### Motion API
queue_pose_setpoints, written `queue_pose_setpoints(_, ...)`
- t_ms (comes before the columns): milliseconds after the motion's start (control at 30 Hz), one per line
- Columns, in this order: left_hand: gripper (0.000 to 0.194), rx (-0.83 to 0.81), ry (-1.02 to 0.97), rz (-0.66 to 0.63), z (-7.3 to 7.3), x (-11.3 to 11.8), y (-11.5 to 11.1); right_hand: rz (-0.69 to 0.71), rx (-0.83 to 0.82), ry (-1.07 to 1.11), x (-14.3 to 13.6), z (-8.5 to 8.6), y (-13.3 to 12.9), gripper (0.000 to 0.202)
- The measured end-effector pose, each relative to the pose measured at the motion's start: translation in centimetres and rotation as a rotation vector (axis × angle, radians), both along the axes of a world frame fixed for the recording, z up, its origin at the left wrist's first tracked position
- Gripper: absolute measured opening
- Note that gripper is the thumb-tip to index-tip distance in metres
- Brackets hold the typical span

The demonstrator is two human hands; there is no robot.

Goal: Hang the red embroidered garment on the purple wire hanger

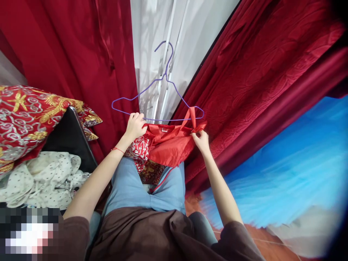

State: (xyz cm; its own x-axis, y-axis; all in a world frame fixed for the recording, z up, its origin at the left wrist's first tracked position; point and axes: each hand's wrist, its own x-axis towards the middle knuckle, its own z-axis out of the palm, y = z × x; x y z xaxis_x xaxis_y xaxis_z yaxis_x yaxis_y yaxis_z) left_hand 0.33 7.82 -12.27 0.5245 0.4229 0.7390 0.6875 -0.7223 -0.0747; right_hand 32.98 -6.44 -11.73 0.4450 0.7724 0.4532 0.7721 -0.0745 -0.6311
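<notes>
A purple wire hanger [160,94] is held up in front of me, hook pointing away. My left hand [134,126] grips its bottom bar together with the top edge of a red garment [168,145] with a patterned outer side. My right hand [200,139] pinches the garment's red strap, which is looped over the hanger's right end. The garment hangs down over my lap in blue jeans.
Red curtains [81,54] and red cloth [258,79] flank a white curtain [163,43]. At left lie a red and gold embroidered fabric [24,116], a black object [70,134] and a white dotted garment [40,177]. Blue tulle [285,174] spreads at right.
</notes>
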Motion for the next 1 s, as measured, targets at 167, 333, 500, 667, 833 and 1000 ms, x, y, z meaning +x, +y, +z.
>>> queue_pose_setpoints(167, 0.024, -0.018, -0.019, -0.005, -0.3, 0.4, -0.1, 0.109, -0.133, 0.006, 0.3, 1.4, -1.1, 0.013)
queue_pose_setpoints(333, 0.022, -0.044, -0.011, -0.013, -0.3, 0.5, -0.3, 0.420, -0.005, 0.343, -1.7, 4.7, -1.0, 0.014)
queue_pose_setpoints(500, 0.022, -0.054, -0.013, -0.030, -0.1, 0.6, -0.5, 0.443, 0.281, 0.691, -2.3, 9.0, 0.5, 0.019)
queue_pose_setpoints(667, 0.023, -0.059, -0.016, -0.036, 0.2, -0.1, -0.4, 0.261, 0.400, 0.752, 1.6, 11.4, 3.1, 0.028)
queue_pose_setpoints(833, 0.023, -0.047, -0.022, -0.075, 0.3, -1.2, 0.1, 0.127, 0.429, 0.713, 4.3, 10.7, 4.3, 0.028)
queue_pose_setpoints(1000, 0.023, -0.084, -0.046, -0.087, 0.3, -1.0, 0.1, 0.171, 0.141, 0.558, 3.0, 9.7, 0.6, 0.016)
